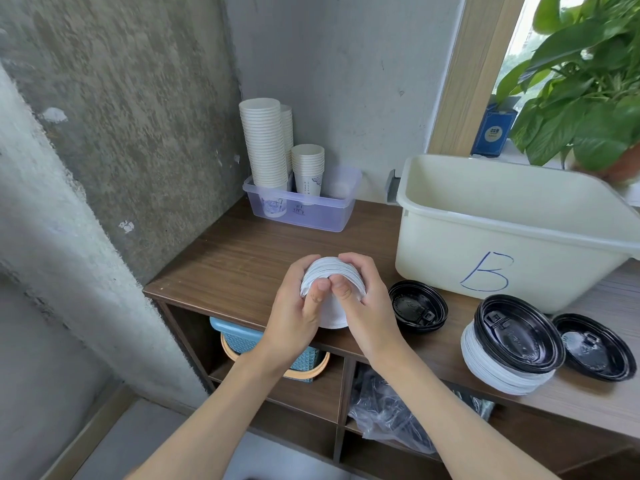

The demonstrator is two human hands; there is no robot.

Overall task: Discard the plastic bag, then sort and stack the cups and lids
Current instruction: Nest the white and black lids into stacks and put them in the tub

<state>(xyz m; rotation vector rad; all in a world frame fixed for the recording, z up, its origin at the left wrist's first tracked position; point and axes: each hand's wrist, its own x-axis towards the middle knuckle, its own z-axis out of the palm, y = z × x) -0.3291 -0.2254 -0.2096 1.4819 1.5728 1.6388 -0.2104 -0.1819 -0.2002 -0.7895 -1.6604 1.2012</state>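
Nearest to us, under the table's front edge, a shelf compartment holds crumpled clear plastic (pixel 388 414). We take it for the discarded bag, though we cannot be sure. A blue basket (pixel 242 341) sits in the compartment to its left.

Over the front of the table (pixel 225 258), both hands are closed around one stack of white lids (pixel 332 268). The left hand (pixel 294 306) curls round its left side and the right hand (pixel 367 303) round its right, with the thumbs meeting on the near face. The stack is held on edge; we cannot tell whether its lower rim touches the table. We judge this step to be squaring up the white lids.

Just beside the right hand lies a small pile of black lids (pixel 417 306). Farther right, a mixed pile (pixel 491 372) of white lids carries black ones on top, and a lone black lid (pixel 594 346) lies beside it. From this the lid sorting looks about half done.

Behind these stands a cream tub (pixel 502 220) marked B. At the back wall the cups (pixel 263 143) already stand nested in columns in a clear tray (pixel 304 216), so that part looks finished. What remains, in our view, is separating the mixed pile and joining like lids.
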